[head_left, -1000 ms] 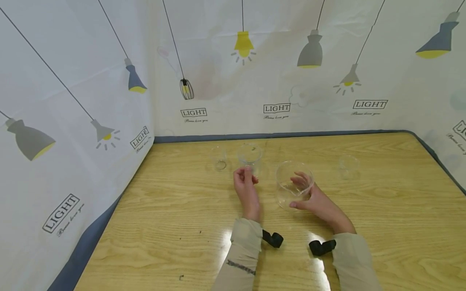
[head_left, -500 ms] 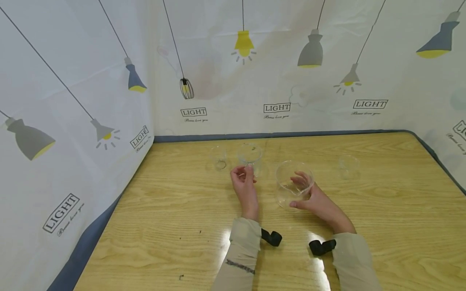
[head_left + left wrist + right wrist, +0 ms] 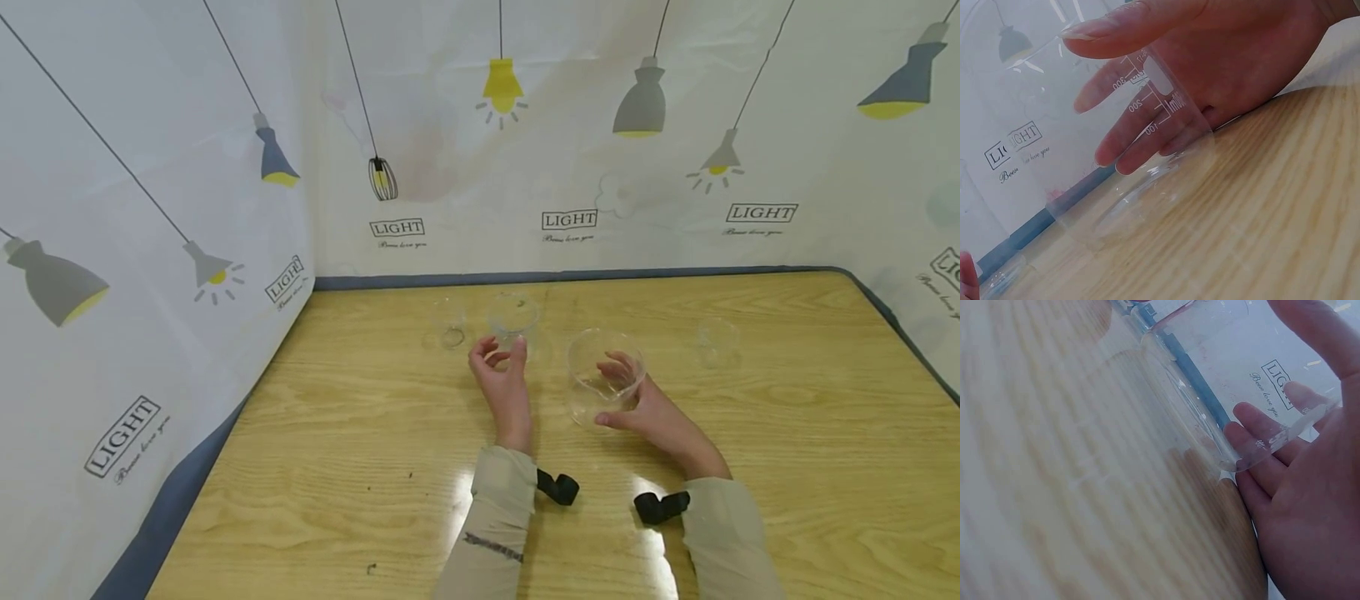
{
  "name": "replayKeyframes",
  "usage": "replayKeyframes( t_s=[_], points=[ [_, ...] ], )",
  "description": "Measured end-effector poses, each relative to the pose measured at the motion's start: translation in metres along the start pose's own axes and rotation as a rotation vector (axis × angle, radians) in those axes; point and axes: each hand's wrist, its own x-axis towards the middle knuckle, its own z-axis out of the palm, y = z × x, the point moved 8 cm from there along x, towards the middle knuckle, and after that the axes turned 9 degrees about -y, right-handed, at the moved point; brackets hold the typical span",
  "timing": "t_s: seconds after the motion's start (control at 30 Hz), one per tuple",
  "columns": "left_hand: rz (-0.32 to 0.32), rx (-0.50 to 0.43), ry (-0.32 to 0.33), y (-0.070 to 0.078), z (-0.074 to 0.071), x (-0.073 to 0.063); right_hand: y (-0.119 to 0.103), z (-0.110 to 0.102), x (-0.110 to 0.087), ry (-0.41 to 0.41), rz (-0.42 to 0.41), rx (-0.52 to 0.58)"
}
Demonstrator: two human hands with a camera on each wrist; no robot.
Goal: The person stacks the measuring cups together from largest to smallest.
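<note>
A clear measuring beaker (image 3: 587, 385) stands upright at the middle of the table. My right hand (image 3: 651, 417) holds it from the right, thumb on the near side and fingers on the far side. In the left wrist view, a white ml scale on the beaker (image 3: 1175, 103) overlaps the right hand's fingers. My left hand (image 3: 502, 392), thumb and fingers bent and apart, is just in front of a second clear vessel (image 3: 514, 313) and holds nothing visible. At the left edge of the left wrist view, a bit of fingertip (image 3: 967, 275) shows.
A narrower clear vessel (image 3: 449, 321) stands at the back left. Farther right is a small clear vessel (image 3: 717, 342). The wooden table (image 3: 337, 467) meets a white printed cloth wall (image 3: 480, 183) at the back and left.
My left hand has shifted slightly left and its thumb and fingers have spread apart. The right hand and its beaker stay in place. The head view has moved slightly.
</note>
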Motion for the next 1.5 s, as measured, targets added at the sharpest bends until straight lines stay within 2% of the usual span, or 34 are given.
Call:
replayKeyframes(
  t_s=[0.13,0.37,0.77,0.97,1.13,1.5],
  points=[
    [0.015,0.005,0.015,-0.003,-0.002,0.002,0.000,0.000,0.001,-0.002,0.003,0.008],
    [0.004,0.072,0.095,-0.023,-0.007,0.008,0.000,0.000,0.000,-0.001,-0.007,0.013],
    [0.007,0.166,0.118,-0.024,-0.004,0.010,-0.003,0.000,0.000,0.000,0.000,0.004],
    [-0.029,0.250,0.100,-0.027,0.000,0.010,-0.020,0.002,-0.003,-0.010,0.020,0.029],
    [-0.043,0.269,0.077,-0.027,0.002,0.010,-0.004,0.000,0.000,-0.004,0.019,0.011],
    [-0.027,0.330,0.001,-0.026,0.008,0.015,-0.003,0.000,-0.001,0.010,0.022,0.009]
  ],
)
